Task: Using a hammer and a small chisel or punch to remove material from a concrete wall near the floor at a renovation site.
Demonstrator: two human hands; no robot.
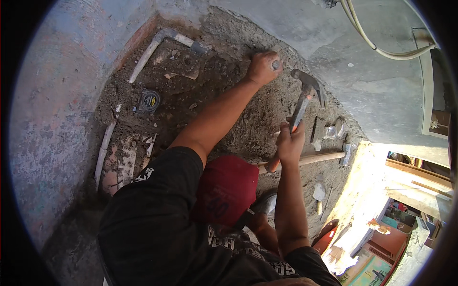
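Observation:
My left hand (263,68) is a closed fist against the rough dirt by the wall. The round metal end of a chisel (275,65) pokes out of the fist; its other end is hidden. In my right hand (290,144) is a claw hammer (300,109) with an orange and dark handle. Its metal head is raised just to the right of my left fist, apart from the chisel. Below the right hand, a long-handled hammer (319,158) lies on the ground.
A grey pipe elbow (166,34) and a broken pipe (106,145) lie along the left wall. Nearby sits a round tape measure (150,101). A trowel (319,191) and clear plastic (330,133) lie at right. Red printed cloth (224,190) shows between my arms. Cables (377,47) hang upper right.

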